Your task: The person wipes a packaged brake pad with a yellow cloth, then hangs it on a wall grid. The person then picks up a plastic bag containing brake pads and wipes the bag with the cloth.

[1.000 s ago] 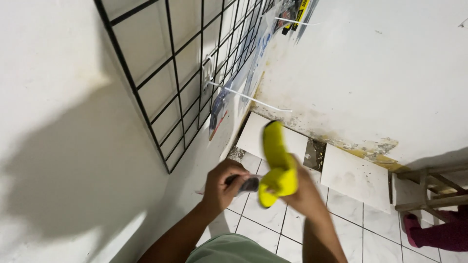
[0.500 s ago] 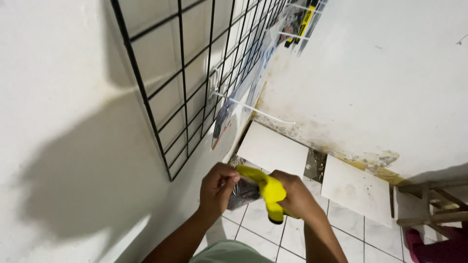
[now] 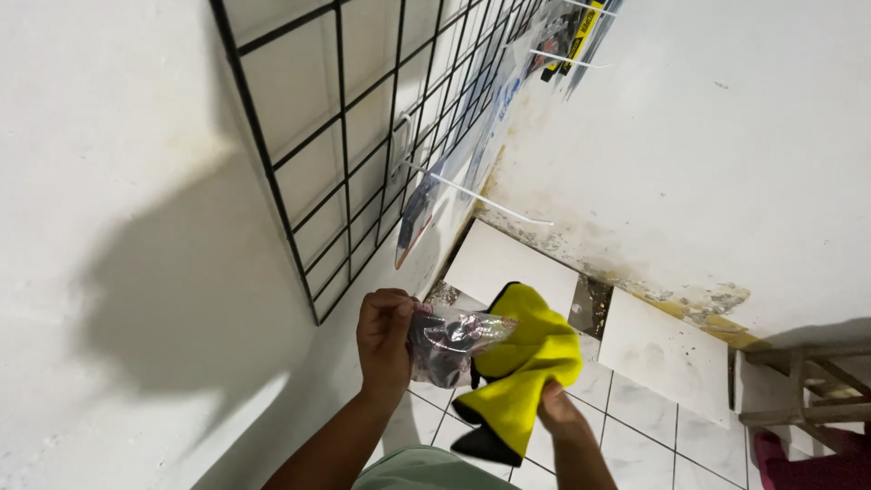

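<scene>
The small clear plastic packet (image 3: pixel 451 345) with something dark inside sits between your two hands, low in the centre of the view, in front of the white wall and above the tiled floor (image 3: pixel 653 436). Your left hand (image 3: pixel 386 340) is clenched on its left end, fingertips pinching the crinkled film, so the packet runs out from that grip toward 3 o'clock, its long axis nearly level with a slight rise to the right. Your right hand (image 3: pixel 558 410) is closed on the yellow microfibre cloth (image 3: pixel 526 372) with a dark edge; most of that hand is hidden behind the folds, so you cannot tell exactly how the fingers lie. The cloth drapes from about 1 o'clock down to 7 o'clock and touches the packet's right end, partly wrapping behind it.

From your right hand the packet lies at roughly 10 o'clock, just beside it; the left hand is the one actually on it.

Up at 11 o'clock the black wire grid panel (image 3: pixel 363 136) hangs on the wall, with a bare white peg hook (image 3: pixel 476 192) jutting out toward 4 o'clock, well apart from the packet. More hanging packaged goods (image 3: pixel 567 36) show near 12 o'clock, and a wooden stool (image 3: pixel 807 390) stands at the right edge.
</scene>
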